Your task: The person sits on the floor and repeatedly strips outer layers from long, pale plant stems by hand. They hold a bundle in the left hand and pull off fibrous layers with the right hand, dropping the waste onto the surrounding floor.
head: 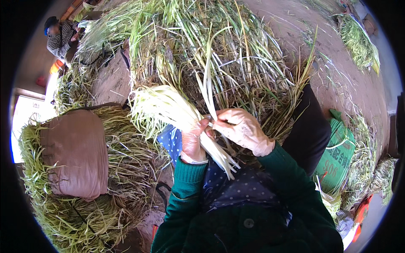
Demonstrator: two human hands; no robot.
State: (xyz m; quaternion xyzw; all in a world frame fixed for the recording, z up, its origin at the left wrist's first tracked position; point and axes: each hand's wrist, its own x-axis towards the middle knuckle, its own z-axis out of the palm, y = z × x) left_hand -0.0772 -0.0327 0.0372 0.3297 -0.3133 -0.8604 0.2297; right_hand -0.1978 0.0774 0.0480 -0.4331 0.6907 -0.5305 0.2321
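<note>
A bundle of pale yellow-green leafy stalks, like blanched chives, lies in the grip of my left hand. Its leafy ends point up and left, and its white stem ends hang toward my lap. Close beside it, my right hand pinches a pale stalk between thumb and fingers, and that stalk's leaves stand upward. Both hands wear thin, see-through gloves. Below them a dark blue polka-dot apron covers my lap.
A large heap of loose stalks rises directly ahead. At left, more stalks surround a brown cloth-covered bundle. A green woven sack with writing stands by my right knee. Another person sits at the far upper left near an orange container.
</note>
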